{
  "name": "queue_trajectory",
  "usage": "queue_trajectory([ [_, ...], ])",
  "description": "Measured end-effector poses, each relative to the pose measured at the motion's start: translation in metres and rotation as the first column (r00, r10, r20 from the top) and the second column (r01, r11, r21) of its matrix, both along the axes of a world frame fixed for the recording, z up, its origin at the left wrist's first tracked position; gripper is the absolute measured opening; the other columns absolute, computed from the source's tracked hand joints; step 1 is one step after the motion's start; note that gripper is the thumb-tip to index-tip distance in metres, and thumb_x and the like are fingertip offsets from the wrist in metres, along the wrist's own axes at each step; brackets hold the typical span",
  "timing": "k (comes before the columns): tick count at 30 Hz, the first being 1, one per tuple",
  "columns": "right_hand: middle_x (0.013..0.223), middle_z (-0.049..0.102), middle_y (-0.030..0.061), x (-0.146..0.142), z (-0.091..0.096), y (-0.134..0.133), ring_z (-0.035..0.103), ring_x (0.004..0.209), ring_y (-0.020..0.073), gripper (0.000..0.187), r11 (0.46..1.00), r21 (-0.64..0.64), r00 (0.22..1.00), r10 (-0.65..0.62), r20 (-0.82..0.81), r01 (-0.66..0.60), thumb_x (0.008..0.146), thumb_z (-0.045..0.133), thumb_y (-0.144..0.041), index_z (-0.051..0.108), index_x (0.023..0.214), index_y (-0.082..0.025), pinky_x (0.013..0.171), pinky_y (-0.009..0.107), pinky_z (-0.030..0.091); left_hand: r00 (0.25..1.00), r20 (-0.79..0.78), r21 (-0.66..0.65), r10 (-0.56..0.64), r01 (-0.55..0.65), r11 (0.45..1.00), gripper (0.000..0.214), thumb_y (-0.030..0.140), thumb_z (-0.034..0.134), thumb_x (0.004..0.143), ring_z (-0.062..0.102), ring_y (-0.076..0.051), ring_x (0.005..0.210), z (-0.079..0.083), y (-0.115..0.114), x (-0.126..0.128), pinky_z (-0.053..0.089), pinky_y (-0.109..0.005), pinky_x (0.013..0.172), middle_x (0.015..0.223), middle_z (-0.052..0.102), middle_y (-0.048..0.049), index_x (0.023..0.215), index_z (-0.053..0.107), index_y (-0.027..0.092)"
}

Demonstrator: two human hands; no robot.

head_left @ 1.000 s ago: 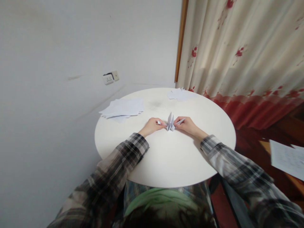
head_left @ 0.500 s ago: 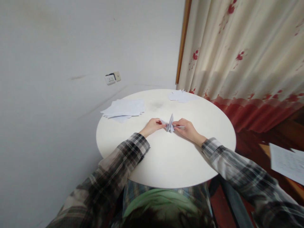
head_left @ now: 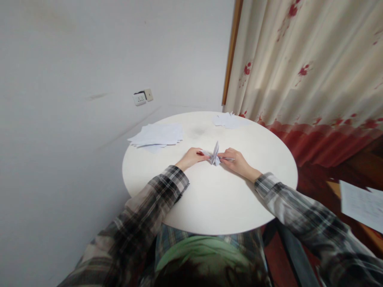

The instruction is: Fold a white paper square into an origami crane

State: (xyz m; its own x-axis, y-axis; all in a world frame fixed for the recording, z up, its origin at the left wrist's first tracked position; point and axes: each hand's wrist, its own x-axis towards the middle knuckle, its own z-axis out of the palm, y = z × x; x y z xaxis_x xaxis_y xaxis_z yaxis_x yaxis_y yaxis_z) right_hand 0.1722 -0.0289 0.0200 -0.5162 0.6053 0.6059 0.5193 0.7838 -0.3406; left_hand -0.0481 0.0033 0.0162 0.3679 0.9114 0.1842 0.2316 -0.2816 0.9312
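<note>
A folded piece of white paper [head_left: 216, 154], shaped like an origami crane, stands near the middle of the round white table [head_left: 215, 199]. One pointed part sticks up between my hands, and flaps spread to both sides. My left hand [head_left: 192, 156] pinches the left flap between thumb and fingers. On the other side, my right hand [head_left: 235, 160] is closed on the right flap, whose tip shows past the thumb. My fingers cover parts of both flaps.
A stack of white paper sheets [head_left: 158, 134] lies at the table's back left. Smaller white papers [head_left: 229, 120] lie at the far edge. The wall [head_left: 74, 139] borders the left, a floral curtain [head_left: 299, 79] the back right. Written sheets [head_left: 359, 203] rest on a surface at right.
Both hands keep their grip on the folded paper and have hardly moved. The view has shifted very slightly.
</note>
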Motion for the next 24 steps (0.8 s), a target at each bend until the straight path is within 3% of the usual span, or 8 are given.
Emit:
queue_trajectory([
  [10,0.067,0.058,0.0037,-0.0016,0.0001,0.0019,0.050,0.066,0.0154,0.019,0.999,-0.048,0.999,-0.009,-0.049,0.007,0.080,0.054,-0.022,0.069,0.091,-0.021,0.064,0.028,0.040,1.000,-0.013,-0.022,-0.001,0.000,1.000,0.031,0.037,0.071,0.061,0.056,-0.013,0.058,0.0073,-0.0097,0.0028,0.042,-0.025,0.057,0.066,0.066,-0.0048,0.072,0.066,0.009],
  [16,0.071,0.060,0.0043,0.0005,-0.0050,0.0055,0.052,0.068,0.0157,0.020,0.998,-0.063,0.999,0.017,-0.048,-0.020,0.080,0.053,-0.022,0.068,0.093,-0.022,0.065,0.028,0.041,1.000,-0.019,-0.006,0.019,-0.020,1.000,0.031,0.038,0.071,0.060,0.054,-0.011,0.055,0.0029,-0.0059,0.0019,0.041,-0.023,0.054,0.060,0.062,-0.0019,0.066,0.063,0.009],
  [21,0.072,0.061,0.0045,-0.0032,-0.0026,0.0018,0.053,0.070,0.0156,0.018,0.994,-0.110,0.992,-0.025,-0.123,0.011,0.079,0.055,-0.023,0.069,0.090,-0.020,0.067,0.028,0.042,1.000,0.019,0.003,-0.003,0.003,1.000,0.030,0.036,0.071,0.061,0.057,-0.012,0.062,0.0003,-0.0032,0.0056,0.044,-0.025,0.062,0.067,0.062,-0.0031,0.069,0.062,0.009],
  [24,0.078,0.063,0.0039,-0.0071,0.0035,-0.0041,0.054,0.069,0.0147,0.024,0.973,-0.221,0.966,-0.112,-0.233,0.060,0.075,0.059,-0.026,0.065,0.097,-0.018,0.068,0.028,0.042,0.995,0.093,-0.010,-0.031,0.032,0.999,0.031,0.035,0.072,0.059,0.059,-0.014,0.069,-0.0007,-0.0030,0.0096,0.046,-0.029,0.072,0.076,0.063,-0.0048,0.073,0.061,0.010],
])
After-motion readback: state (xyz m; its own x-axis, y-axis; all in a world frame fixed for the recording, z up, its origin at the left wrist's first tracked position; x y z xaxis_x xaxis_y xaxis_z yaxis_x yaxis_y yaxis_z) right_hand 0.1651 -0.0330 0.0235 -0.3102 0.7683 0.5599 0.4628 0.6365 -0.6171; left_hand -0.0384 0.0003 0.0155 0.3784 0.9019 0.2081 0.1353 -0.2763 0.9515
